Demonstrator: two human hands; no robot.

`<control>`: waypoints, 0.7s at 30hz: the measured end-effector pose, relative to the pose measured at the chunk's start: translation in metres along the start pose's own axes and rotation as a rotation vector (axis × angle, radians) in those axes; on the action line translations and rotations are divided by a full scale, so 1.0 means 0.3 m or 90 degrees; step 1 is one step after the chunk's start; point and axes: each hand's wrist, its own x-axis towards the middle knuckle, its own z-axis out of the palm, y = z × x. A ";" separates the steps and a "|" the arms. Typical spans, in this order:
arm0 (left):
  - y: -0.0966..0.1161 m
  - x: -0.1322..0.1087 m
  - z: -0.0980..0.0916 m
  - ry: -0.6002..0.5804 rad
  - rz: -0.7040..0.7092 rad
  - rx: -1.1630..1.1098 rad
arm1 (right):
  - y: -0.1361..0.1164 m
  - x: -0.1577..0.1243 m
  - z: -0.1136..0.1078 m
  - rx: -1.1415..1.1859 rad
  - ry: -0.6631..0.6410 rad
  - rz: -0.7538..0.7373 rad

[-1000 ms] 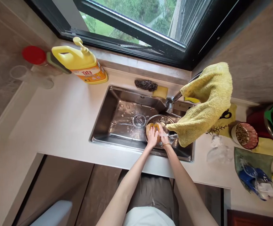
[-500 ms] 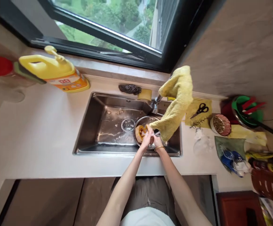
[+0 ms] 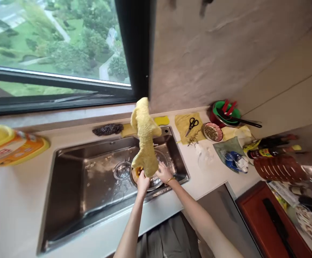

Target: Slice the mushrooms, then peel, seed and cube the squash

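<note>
Left hand (image 3: 143,183) fingers curled on wet orange squash piece (image 3: 137,172) in metal bowl (image 3: 156,183) in sink (image 3: 77,186), right hand (image 3: 164,173) grip unclear behind hanging towel (image 3: 145,143); squash probably hard, slippery, best held by rind.

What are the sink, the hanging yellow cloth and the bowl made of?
Sink: likely stainless steel, brushed grey with bright reflections. Yellow cloth: soft terry or microfibre, fuzzy, drooping in folds. Bowl: seemingly polished metal, judging by its shiny rim; mostly hidden.
</note>
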 end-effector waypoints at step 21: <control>0.646 -0.237 0.608 0.124 0.095 0.440 | 0.668 0.091 -1.388 -0.042 0.215 -0.104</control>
